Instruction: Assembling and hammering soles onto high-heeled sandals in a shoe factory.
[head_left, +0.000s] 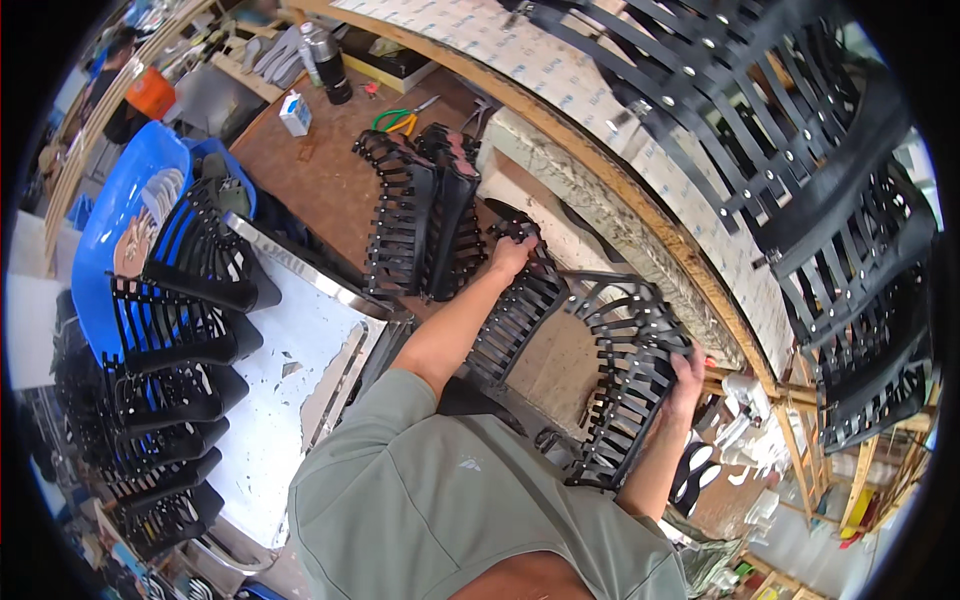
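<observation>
My left hand point(513, 255) reaches forward and grips the far end of a black strappy boot point(518, 325), whose straps fan toward me. My right hand point(687, 378) is closed on the outer side of a second black strappy boot point(628, 385), studded with small metal rivets. This one curves around close to my body, and its lower end lies near my shirt. The fingers of both hands are partly hidden by the boots. Beyond my left forearm, a pair of black strappy boots point(430, 215) stands on the brown workbench point(300, 165).
Several black heeled boots point(205, 385) line a metal-edged tabletop point(270, 400) at left, beside a blue bin point(105, 235). Scissors point(402, 120), a small carton point(295, 114) and a bottle point(327, 65) sit on the bench. More strappy boots point(830, 220) occupy a raised shelf point(560, 85) at right.
</observation>
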